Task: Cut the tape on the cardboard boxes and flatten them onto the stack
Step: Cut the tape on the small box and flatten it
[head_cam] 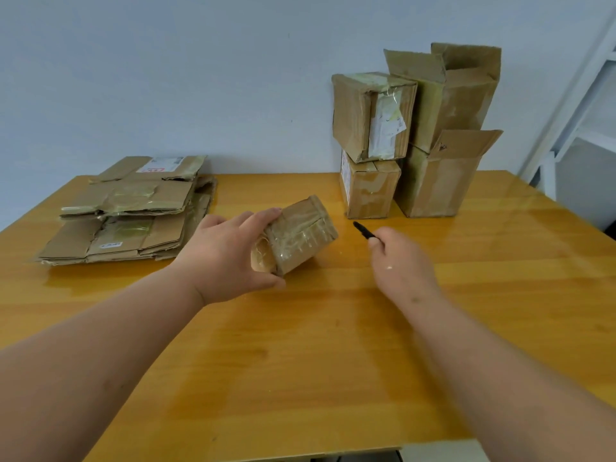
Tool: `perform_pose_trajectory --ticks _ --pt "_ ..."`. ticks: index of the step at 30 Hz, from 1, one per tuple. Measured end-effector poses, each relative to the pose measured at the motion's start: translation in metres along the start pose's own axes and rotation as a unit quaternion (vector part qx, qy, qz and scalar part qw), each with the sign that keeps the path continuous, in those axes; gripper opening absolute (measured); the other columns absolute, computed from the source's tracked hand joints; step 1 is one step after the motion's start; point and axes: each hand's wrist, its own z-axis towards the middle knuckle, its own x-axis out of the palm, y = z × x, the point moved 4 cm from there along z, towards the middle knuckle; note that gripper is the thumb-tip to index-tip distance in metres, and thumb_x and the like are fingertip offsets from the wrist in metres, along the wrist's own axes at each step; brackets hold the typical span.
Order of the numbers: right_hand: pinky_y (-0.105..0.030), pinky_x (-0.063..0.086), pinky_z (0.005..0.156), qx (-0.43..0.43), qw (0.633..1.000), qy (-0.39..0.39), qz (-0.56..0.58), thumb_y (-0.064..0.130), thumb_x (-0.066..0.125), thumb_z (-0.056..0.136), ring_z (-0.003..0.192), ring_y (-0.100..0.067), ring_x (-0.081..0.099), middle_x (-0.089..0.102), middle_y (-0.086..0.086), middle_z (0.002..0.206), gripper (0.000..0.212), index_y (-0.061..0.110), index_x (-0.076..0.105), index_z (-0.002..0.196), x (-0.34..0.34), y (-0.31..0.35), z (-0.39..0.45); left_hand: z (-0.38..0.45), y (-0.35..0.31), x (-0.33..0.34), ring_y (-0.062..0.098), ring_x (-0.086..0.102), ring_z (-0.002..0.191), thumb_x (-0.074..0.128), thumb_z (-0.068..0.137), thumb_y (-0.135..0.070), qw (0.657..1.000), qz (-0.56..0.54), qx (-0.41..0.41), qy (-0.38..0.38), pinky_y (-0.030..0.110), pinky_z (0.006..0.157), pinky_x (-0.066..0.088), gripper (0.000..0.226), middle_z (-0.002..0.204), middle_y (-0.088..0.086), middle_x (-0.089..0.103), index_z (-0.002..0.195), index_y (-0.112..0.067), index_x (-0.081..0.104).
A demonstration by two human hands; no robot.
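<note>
A wooden table (pixel 333 345) with a glossy orange-yellow top filled most of the scene, set against a pale wall (pixel 166 78). At the table's far right, against the wall, stood a pile of unflattened boxes (pixel 416 135): two taped boxes one on top of the other, and beside them two taller boxes with their top flaps open. At the far left lay the stack of flattened cardboard (pixel 126 211), several sheets deep, with tape strips and shipping labels showing.

Between the two piles, near the table's middle, a small taped box (pixel 300 235) sat tilted, wrapped in clear tape. The person's left hand (pixel 230 255) grasped it from the left, fingers over its top edge and thumb beneath its near end. The right hand (pixel 400 265), just beside the box but apart from it, was clenched around a black cutter (pixel 363 231), whose dark tip stuck out past the fingers and pointed toward the wall. Part of a white shelf frame (pixel 586 105) showed at the right edge.
</note>
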Motion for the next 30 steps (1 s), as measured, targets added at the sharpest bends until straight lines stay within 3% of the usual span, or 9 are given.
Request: perform_pose_trajectory --ticks 3,6,7,11,13,16,19,25,30 --pt "-0.043 0.053 0.065 0.019 0.977 0.055 0.203 0.029 0.036 0.105 0.075 -0.025 0.060 0.062 -0.002 0.089 0.021 0.020 0.053 0.096 0.017 0.029 -0.009 0.002 -0.011 -0.002 0.018 0.048 0.117 0.059 0.059 -0.081 1.000 -0.003 0.005 0.027 0.034 0.106 0.031 0.114 0.143 -0.011 0.037 0.152 -0.036 0.009" --pt "-0.029 0.048 0.055 0.038 0.952 0.078 0.293 0.028 0.037 0.105 0.072 -0.021 0.060 0.065 0.001 0.101 0.018 0.022 0.052 0.098 0.023 0.042 -0.017 0.003 -0.013 -0.004 0.011 0.053 0.108 0.070 0.074 -0.058 0.995 -0.067 0.006 0.070 0.028 0.094 0.045 0.096 0.145 -0.014 0.027 0.151 -0.040 0.016" --pt "-0.032 0.050 0.057 0.038 0.950 0.073 0.301 0.028 0.037 0.105 0.072 -0.021 0.060 0.065 0.001 0.101 0.018 0.024 0.052 0.096 0.023 0.043 -0.017 0.004 -0.011 -0.005 0.006 0.054 0.102 0.072 0.079 -0.048 0.992 -0.093 0.007 0.084 0.026 0.090 0.047 0.089 0.146 -0.016 0.024 0.150 -0.042 0.018" --pt "-0.049 0.055 0.073 0.017 0.956 0.032 0.290 0.027 0.041 0.103 0.074 -0.025 0.060 0.066 0.000 0.089 0.021 0.021 0.058 0.091 0.017 0.040 -0.017 0.009 -0.008 -0.009 -0.001 0.059 0.090 0.069 0.088 -0.028 0.984 -0.142 -0.001 0.104 0.024 0.087 0.046 0.076 0.154 -0.022 0.013 0.147 -0.046 0.025" --pt "-0.048 0.052 0.067 -0.025 0.964 -0.015 0.266 0.026 0.043 0.102 0.072 -0.024 0.058 0.064 -0.002 0.080 0.024 0.016 0.060 0.089 0.011 0.039 -0.020 0.012 -0.012 -0.010 -0.002 0.059 0.089 0.069 0.088 -0.029 0.984 -0.141 -0.009 0.111 0.023 0.086 0.045 0.075 0.154 -0.027 0.007 0.148 -0.045 0.026" --pt "-0.034 0.046 0.064 -0.119 0.965 -0.098 0.210 0.024 0.046 0.102 0.074 -0.013 0.053 0.060 0.004 0.078 0.023 0.017 0.067 0.097 -0.001 0.042 -0.028 0.016 -0.020 -0.008 -0.001 0.060 0.090 0.069 0.087 -0.034 0.986 -0.128 -0.013 0.103 0.024 0.086 0.044 0.076 0.155 -0.029 0.002 0.149 -0.041 0.027" --pt "-0.036 0.049 0.065 -0.174 0.958 -0.150 0.170 0.027 0.046 0.100 0.078 -0.013 0.055 0.062 0.004 0.084 0.027 0.020 0.070 0.109 -0.009 0.038 -0.035 0.023 -0.029 -0.004 0.012 0.057 0.108 0.069 0.086 -0.038 0.990 -0.117 -0.020 0.082 0.027 0.089 0.043 0.077 0.157 -0.026 0.004 0.151 -0.034 0.028" --pt "-0.033 0.047 0.045 -0.217 0.952 -0.200 0.079 0.029 0.044 0.095 0.061 -0.015 0.055 0.060 0.003 0.076 0.037 0.013 0.073 0.110 -0.011 0.026 -0.055 0.039 -0.052 0.003 0.019 0.039 0.136 0.062 0.091 -0.038 0.996 -0.060 -0.014 0.060 0.030 0.103 0.038 0.078 0.160 -0.014 0.007 0.154 -0.021 0.019" --pt "-0.029 0.045 0.043 -0.208 0.956 -0.194 0.068 0.027 0.045 0.095 0.059 -0.014 0.054 0.060 0.003 0.075 0.034 0.013 0.074 0.108 -0.007 0.024 -0.064 0.044 -0.059 0.003 0.018 0.029 0.142 0.059 0.093 -0.036 0.996 -0.044 -0.009 0.081 0.030 0.108 0.032 0.078 0.161 -0.009 0.007 0.155 -0.018 0.014"
